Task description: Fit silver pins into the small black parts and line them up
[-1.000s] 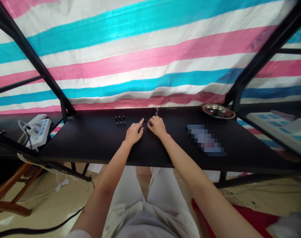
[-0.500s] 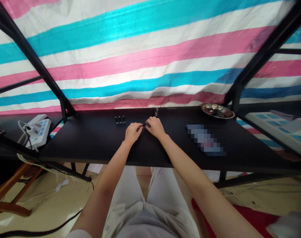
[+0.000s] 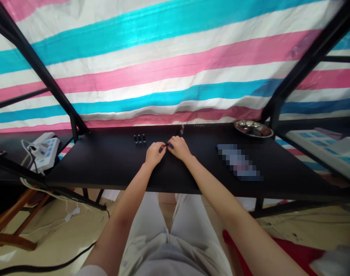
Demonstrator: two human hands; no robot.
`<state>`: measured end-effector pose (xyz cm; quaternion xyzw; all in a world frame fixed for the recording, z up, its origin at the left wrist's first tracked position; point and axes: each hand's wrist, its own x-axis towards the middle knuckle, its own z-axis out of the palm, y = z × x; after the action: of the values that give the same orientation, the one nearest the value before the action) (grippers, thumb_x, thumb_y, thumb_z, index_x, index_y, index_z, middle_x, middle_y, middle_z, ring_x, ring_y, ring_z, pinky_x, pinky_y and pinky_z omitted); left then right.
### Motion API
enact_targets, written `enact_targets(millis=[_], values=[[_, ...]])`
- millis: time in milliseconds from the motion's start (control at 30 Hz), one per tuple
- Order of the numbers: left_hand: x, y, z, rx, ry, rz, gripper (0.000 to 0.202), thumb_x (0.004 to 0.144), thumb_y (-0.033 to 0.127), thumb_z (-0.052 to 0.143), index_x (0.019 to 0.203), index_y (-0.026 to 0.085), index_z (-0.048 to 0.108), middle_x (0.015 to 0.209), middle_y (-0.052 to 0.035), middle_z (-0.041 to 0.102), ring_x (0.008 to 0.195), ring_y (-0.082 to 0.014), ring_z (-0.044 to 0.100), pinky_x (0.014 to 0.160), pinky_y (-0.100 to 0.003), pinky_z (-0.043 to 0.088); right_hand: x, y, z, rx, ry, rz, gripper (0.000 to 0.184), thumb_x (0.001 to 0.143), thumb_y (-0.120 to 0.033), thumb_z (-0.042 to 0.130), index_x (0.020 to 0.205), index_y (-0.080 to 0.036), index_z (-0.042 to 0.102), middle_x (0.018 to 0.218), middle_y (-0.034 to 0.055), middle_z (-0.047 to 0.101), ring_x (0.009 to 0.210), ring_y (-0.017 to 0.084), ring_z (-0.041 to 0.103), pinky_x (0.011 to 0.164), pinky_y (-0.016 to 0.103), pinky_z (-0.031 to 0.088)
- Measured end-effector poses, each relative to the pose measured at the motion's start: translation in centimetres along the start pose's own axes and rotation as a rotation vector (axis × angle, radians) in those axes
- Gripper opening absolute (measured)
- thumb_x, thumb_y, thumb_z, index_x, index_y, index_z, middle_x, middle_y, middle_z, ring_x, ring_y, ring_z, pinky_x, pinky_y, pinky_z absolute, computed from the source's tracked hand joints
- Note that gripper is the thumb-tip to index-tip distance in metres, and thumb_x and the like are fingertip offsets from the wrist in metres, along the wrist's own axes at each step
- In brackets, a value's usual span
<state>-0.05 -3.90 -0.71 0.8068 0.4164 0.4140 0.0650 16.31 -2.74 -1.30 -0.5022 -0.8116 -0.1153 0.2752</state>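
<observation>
Both of my hands meet over the middle of the black table (image 3: 106, 165). My left hand (image 3: 153, 153) is curled, its fingertips pinching one end of a small dark thin piece (image 3: 165, 146). My right hand (image 3: 178, 147) is closed on the other end of the same piece. What the piece is I cannot make out. Three small dark cylinders (image 3: 139, 139) stand in a row just left of my left hand. A small pale object (image 3: 182, 130) and a row of tiny dark parts (image 3: 199, 125) lie at the table's back edge.
A round metal dish (image 3: 253, 128) sits at the back right. A blurred flat packet (image 3: 238, 162) lies right of my hands. A white power strip (image 3: 44, 149) with cables rests at the left. Black frame posts (image 3: 74, 126) rise on both sides before a striped tarp (image 3: 163, 69).
My left hand has curled from a pointing finger into a pinch and closed in on my right hand. Both hands have drawn slightly together around the small dark piece.
</observation>
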Motion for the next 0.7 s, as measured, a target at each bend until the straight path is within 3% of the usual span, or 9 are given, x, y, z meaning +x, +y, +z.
enact_targets(millis=[100,200,433,567,700], values=[[0.1,0.1,-0.3,-0.030,0.031,0.003,0.014,0.080,0.023,0.053,0.090,0.018,0.061,0.075,-0.0023,0.063,0.072,-0.0142,0.054,0.071,-0.026,0.045,0.1,-0.2,0.3,0.062,0.009,0.024,0.009,0.078,-0.020,0.051,0.082,-0.017,0.059,0.086,0.0075,0.059,0.082,0.020,0.047,0.069,0.031,0.030],[0.2,-0.1,-0.8,-0.095,0.149,-0.081,0.015,0.080,0.026,0.052,0.088,0.018,0.062,0.075,-0.0034,0.063,0.069,-0.0134,0.054,0.071,-0.026,0.044,0.5,-0.3,1.0,0.194,0.049,0.120,0.007,0.077,-0.022,0.054,0.080,-0.017,0.058,0.082,0.0060,0.058,0.079,0.019,0.048,0.070,0.031,0.032],[1.1,-1.1,-2.1,-0.584,0.543,-0.555,0.027,0.083,0.034,0.042,0.076,0.015,0.060,0.065,-0.0027,0.059,0.057,-0.0100,0.053,0.056,-0.021,0.039,3.2,-1.4,3.0,0.523,-0.005,0.288,0.012,0.071,-0.025,0.061,0.065,-0.018,0.054,0.068,0.0003,0.051,0.066,0.013,0.047,0.063,0.025,0.037],[1.7,-1.7,-2.7,-0.821,0.780,-0.827,0.027,0.080,0.031,0.039,0.067,0.013,0.054,0.055,-0.0005,0.054,0.045,-0.0079,0.047,0.045,-0.020,0.030,5.2,-2.5,4.0,0.528,-0.075,0.275,0.010,0.070,-0.023,0.062,0.065,-0.018,0.054,0.067,-0.0007,0.051,0.063,0.012,0.046,0.062,0.024,0.036],[1.9,-2.1,-3.3,-0.950,0.873,-0.969,0.022,0.076,0.026,0.038,0.064,0.013,0.052,0.049,0.0021,0.049,0.040,-0.0067,0.043,0.043,-0.020,0.029,6.7,-3.3,5.1,0.471,-0.133,0.266,0.007,0.069,-0.022,0.062,0.067,-0.017,0.057,0.068,-0.0002,0.053,0.064,0.012,0.046,0.062,0.024,0.035]])
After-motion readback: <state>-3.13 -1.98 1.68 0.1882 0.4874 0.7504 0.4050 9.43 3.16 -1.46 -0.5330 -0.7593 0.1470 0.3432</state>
